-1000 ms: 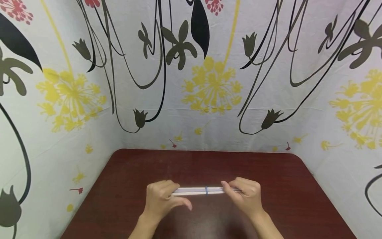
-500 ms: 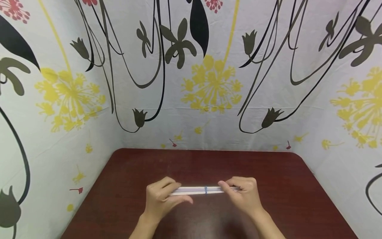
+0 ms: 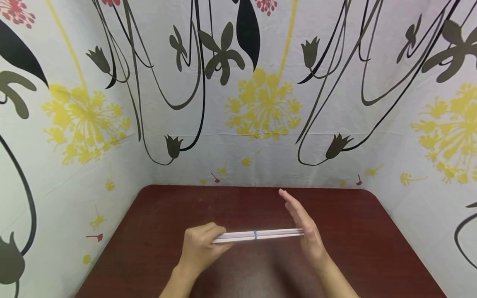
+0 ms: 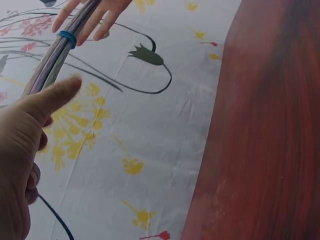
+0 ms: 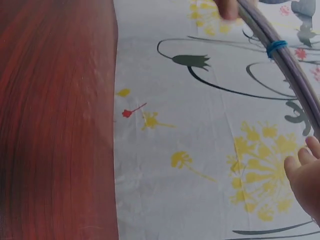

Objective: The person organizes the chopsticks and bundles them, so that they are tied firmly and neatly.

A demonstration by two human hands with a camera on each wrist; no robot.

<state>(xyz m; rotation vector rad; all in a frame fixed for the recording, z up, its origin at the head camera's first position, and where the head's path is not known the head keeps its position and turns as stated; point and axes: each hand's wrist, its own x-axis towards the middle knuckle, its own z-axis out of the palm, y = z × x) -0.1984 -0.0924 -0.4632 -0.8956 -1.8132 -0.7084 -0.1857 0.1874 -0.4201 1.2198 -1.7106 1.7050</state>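
Note:
My left hand grips one end of a bundle of thin, whitish sticks, fingers over it and thumb below. A blue band is wrapped round the bundle near its middle; in the right wrist view the band looks like a looped elastic. At the other end my right hand is upright with its fingers straight, the palm side right at the stick ends. The left wrist view shows the left thumb lying along the sticks. The bundle is held nearly level above the table.
A dark reddish-brown table with rounded far corners lies under the hands. White cloth printed with flowers and stems hangs behind it and along both sides.
The right hand has let go of its end of the bundle and straightened its fingers against the tips. The left hand keeps its hold, its thumb now closer in; the bundle's right end is slightly higher.

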